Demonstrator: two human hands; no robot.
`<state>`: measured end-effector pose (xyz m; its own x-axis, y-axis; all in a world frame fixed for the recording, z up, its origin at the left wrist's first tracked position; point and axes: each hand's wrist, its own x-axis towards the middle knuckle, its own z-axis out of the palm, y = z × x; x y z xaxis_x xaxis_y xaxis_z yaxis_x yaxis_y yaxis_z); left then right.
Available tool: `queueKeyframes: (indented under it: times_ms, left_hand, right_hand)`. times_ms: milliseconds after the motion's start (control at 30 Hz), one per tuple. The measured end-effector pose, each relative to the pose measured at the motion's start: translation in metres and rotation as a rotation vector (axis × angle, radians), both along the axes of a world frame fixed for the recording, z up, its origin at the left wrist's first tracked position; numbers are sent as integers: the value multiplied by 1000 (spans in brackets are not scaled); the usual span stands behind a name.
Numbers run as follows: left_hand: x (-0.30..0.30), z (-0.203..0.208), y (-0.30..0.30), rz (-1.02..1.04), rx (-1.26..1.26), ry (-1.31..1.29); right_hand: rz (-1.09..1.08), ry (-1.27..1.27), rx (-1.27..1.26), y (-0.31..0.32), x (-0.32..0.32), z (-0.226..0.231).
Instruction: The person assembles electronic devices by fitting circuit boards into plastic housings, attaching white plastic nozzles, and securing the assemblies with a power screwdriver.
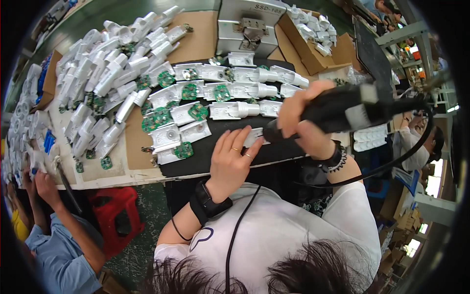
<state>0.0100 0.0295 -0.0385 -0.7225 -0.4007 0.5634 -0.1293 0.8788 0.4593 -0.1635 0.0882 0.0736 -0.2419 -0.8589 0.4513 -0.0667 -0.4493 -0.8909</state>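
My right hand [307, 117] is wrapped round a black electric screwdriver [345, 110] with a cable, held nearly level over the black mat [196, 167]. Its dark tip end points left, down at a small white plastic housing [253, 134]. My left hand [231, 156] holds that housing against the mat with its fingertips, and part of the piece is hidden under the fingers and the tool. Just beyond, rows of white plastic housings [235, 110] lie on the mat, several with green circuit boards [190, 91] on or beside them.
A large heap of white housings [110, 73] with boards covers the table's left side. At the back stands a grey metal machine [249, 29]. A cardboard box [313, 54] with white parts is at back right. The screwdriver's black cable [406, 157] loops at the right. A co-worker [63, 245] sits left.
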Motion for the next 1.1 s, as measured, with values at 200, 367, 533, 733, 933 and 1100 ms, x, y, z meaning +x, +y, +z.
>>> queueKeyframes:
  times_ms: [200, 367, 533, 733, 933, 1100]
  left_hand:
    - [32, 30, -12, -97, 208, 127]
    - [92, 67, -75, 355, -88, 227]
    - [169, 78, -195, 746, -238, 186]
    - [181, 34, -265, 875, 116, 106]
    - [120, 74, -203, 721, -310, 161]
    - [32, 97, -71, 141, -115, 81]
  right_hand:
    - [-133, -96, -268, -12, -31, 46]
    - [-415, 86, -155, -25, -59, 54]
    - [-443, 104, -158, -36, -62, 52]
    - [-361, 104, -43, -55, -67, 48]
    - [-319, 25, -63, -55, -74, 43]
    - [-313, 11, -102, -55, -74, 44]
